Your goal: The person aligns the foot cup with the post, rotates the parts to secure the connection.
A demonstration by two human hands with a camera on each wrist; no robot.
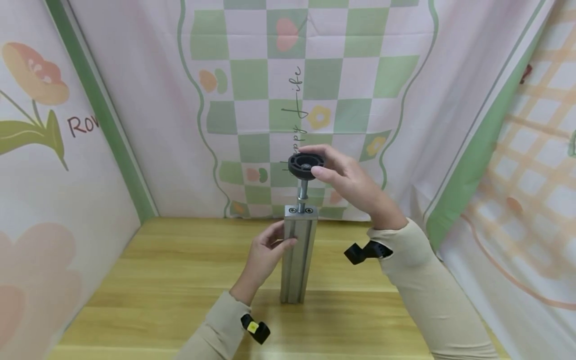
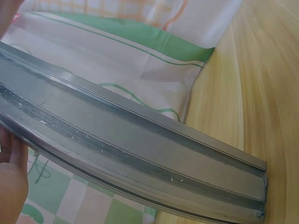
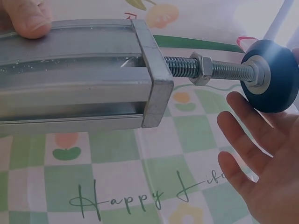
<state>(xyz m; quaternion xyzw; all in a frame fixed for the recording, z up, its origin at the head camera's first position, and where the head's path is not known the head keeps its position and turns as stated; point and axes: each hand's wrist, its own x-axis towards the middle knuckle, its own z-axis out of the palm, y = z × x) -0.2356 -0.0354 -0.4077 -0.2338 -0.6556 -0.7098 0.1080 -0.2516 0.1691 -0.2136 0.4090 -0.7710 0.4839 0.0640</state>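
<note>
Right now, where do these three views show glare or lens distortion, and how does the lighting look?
Right wrist: bright glare in the upper right corner, by the round foot; left wrist: the metal profile looks bowed, likely lens distortion; head: soft light, no hard shadows.

In the middle of the frame, a bar (image 1: 295,265) stands on the table (image 1: 180,270), a screw (image 1: 303,190) and disc (image 1: 302,171) on top, left hand (image 1: 266,254) at the bar's left, right hand (image 1: 350,184) at the disc's right, cloth (image 1: 288,80) behind.
</note>
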